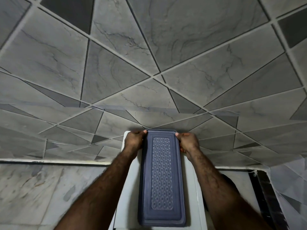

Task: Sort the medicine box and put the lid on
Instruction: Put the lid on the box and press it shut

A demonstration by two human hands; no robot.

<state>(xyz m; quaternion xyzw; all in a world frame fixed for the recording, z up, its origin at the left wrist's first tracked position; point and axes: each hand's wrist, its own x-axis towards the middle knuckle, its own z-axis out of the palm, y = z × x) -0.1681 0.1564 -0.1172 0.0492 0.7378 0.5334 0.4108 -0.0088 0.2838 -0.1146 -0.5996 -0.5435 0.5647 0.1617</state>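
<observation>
The blue-grey lid (pixel 162 180) with its patterned middle panel lies lengthwise away from the person, over a white desk (pixel 127 196). The medicine box itself is hidden beneath it, so I cannot tell whether the rim is seated or only resting on top. The left grip (pixel 133 141) is clamped on the lid's far left corner and the right grip (pixel 189 143) on the far right corner, fingers curled over the edges. Both hold the far end, so nothing steadies the near end. If they press down there, my guess is the near end could lift or skew and close unevenly. The desk is hardly wider than the lid, leaving only narrow white margins on either side, and the far end almost meets the tiled wall (pixel 149 63). A sideways shove could push it off towards the marble floor (pixel 41 188). The only free room is back towards the person.
</observation>
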